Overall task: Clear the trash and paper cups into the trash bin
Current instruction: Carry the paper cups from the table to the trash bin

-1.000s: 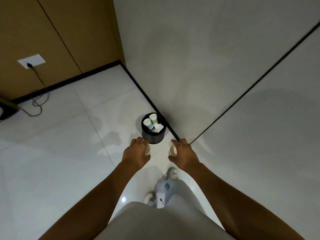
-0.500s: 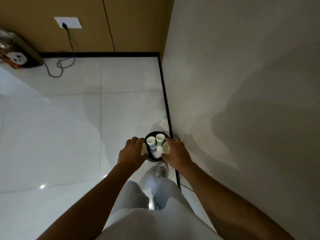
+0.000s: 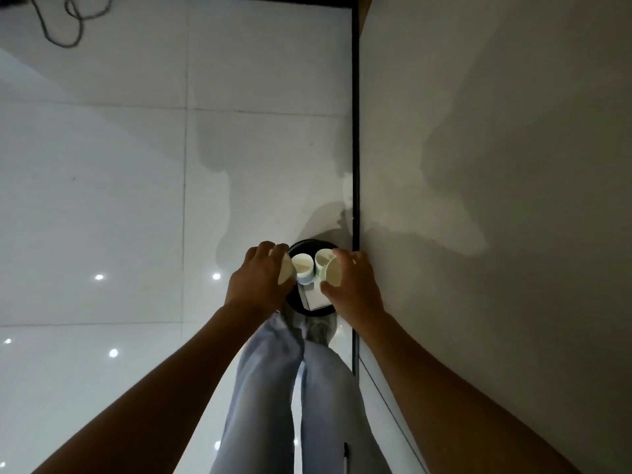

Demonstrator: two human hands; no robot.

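I am viewing the round black trash bin (image 3: pixel 309 311), which is standing on the glossy white tiled floor (image 3: pixel 102 186) just beside the grey wall (image 3: pixel 496 165). My left hand (image 3: pixel 260 282) is gripping a pale paper cup (image 3: pixel 286 272), fingers curled round it, over the bin's left rim. My right hand (image 3: pixel 354 285) is gripping a second pale paper cup (image 3: pixel 333 272), tilted with its mouth facing the camera, over the bin's right side. Inside the bin, a blue-based paper cup (image 3: pixel 303 266) and a green-based paper cup (image 3: pixel 323 258) are standing upright side by side, with a white paper scrap (image 3: pixel 313 295) lying nearer me. A dark cable (image 3: pixel 65 18) is lying far beyond the bin.
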